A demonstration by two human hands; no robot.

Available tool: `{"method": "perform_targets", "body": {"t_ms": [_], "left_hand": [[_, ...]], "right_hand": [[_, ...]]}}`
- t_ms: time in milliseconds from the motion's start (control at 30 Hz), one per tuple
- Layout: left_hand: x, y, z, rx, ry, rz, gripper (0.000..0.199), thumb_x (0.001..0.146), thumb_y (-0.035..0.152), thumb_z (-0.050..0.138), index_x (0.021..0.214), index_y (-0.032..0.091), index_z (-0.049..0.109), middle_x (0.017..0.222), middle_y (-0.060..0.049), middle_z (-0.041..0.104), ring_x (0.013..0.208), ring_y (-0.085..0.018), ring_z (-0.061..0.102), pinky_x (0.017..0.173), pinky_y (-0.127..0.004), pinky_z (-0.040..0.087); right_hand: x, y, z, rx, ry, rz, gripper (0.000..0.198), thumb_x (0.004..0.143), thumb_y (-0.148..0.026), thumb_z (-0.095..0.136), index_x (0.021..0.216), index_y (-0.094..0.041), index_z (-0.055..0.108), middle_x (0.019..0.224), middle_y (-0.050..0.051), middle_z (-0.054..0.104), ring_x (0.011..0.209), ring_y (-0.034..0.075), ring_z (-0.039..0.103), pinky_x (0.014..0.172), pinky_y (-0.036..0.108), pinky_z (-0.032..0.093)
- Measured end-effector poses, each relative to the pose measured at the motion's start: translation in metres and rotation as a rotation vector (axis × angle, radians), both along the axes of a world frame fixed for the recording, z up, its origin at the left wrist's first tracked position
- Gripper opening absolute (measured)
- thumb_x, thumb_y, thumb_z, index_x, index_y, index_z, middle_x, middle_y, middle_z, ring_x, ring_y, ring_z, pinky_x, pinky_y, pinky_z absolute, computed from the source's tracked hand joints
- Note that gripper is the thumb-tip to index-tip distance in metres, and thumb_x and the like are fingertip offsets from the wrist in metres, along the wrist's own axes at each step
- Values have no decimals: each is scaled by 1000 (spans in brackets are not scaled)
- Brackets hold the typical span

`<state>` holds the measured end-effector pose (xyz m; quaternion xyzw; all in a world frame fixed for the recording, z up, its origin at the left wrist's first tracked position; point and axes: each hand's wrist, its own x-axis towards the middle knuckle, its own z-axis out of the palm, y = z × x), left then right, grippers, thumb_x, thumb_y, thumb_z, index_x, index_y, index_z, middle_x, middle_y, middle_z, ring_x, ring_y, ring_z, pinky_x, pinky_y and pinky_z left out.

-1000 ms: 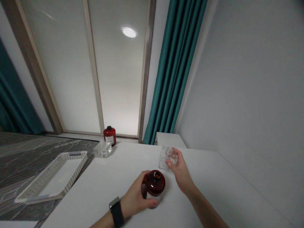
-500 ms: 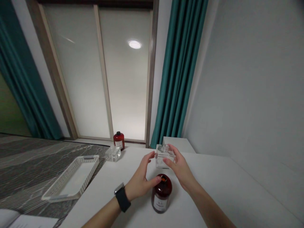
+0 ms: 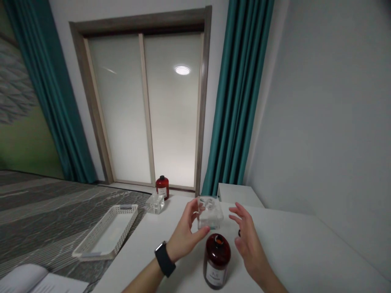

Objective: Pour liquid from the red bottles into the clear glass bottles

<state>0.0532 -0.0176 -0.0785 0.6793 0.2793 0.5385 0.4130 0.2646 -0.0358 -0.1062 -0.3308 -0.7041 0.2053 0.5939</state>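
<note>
My left hand (image 3: 190, 232) is closed around a clear square glass bottle (image 3: 210, 213), thumb at its lower edge and fingers along its left side. The glass is held just above the table, behind a dark amber bottle (image 3: 217, 260). That bottle stands upright with a white label and an uncapped mouth. To the right of both, my right hand (image 3: 247, 240) is held up with its fingers apart, touching neither bottle. A small dark spot shows between its thumb and fingers; I cannot make out what it is.
On the white table (image 3: 293, 248), a second clear glass piece (image 3: 155, 203) sits at the far left beside a black-capped amber bottle (image 3: 162, 187). A white perforated basket (image 3: 78, 253) lies left of the table, and an open book (image 3: 58, 283) at lower left. A white cabinet (image 3: 240, 194) stands beyond.
The clear glass bottle has passed from my right hand into my left. My right hand has moved away to the right. The whole view has shifted upward.
</note>
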Motion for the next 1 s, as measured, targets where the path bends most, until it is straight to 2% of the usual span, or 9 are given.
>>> {"method": "perform_targets", "body": {"t_ms": [100,167,233,333,400,533,700,900,1000], "left_hand": [[-17,10,1,80,139,111,64,80,25,73,133,22,37,135,-13,48,127,-29,49,111,-48,38],[-27,16,2,155,231,185,65,77,20,75,131,23,39,132,-11,48,124,-27,50,111,-48,39],[-36,19,5,234,331,222,65,75,21,77,129,23,42,130,-11,49,122,-28,51,110,-50,40],[-46,21,13,380,508,210,68,74,16,76,131,23,40,131,-12,51,124,-30,50,109,-55,41],[-49,20,18,457,594,183,71,74,12,73,135,24,36,137,-13,50,126,-30,50,109,-55,41],[-49,20,24,596,692,155,67,79,16,70,136,23,36,138,-15,52,127,-30,51,106,-56,44],[-43,25,32,727,739,155,59,85,19,68,135,20,38,135,-17,54,126,-29,53,101,-54,50],[-37,32,45,1033,867,107,45,91,20,63,131,15,43,132,-19,59,127,-29,53,98,-51,53],[-36,32,49,1117,928,95,38,93,20,61,127,13,46,130,-19,61,128,-29,53,99,-50,52]], "right_hand": [[-3,-10,-46,-89,-37,12,93,78,-64,63,150,-22,22,141,21,45,126,40,52,102,60,45],[-10,-17,-72,-170,-49,-5,98,70,-47,76,149,-26,22,141,20,45,123,41,55,99,62,46],[-20,-23,-85,-291,-42,2,102,65,-28,77,149,-30,19,141,17,48,124,38,55,101,62,44],[-30,-29,-78,-527,2,39,95,66,-14,69,147,-28,22,139,13,53,128,31,54,109,53,39],[-33,-31,-67,-594,17,48,89,66,-14,68,145,-23,28,140,13,53,132,29,50,112,48,37],[-29,-33,-53,-568,10,-2,88,65,-19,71,143,-21,31,143,14,50,134,31,48,111,47,39],[-19,-36,-54,-494,-41,-46,86,67,-24,74,143,-22,32,148,14,45,136,33,44,113,51,35],[-11,-38,-54,-474,-86,-79,89,68,-25,76,145,-25,31,150,12,42,137,33,42,113,51,36],[-9,-39,-53,-468,-94,-83,90,68,-26,76,145,-24,31,149,13,43,136,34,43,112,51,36]]}}
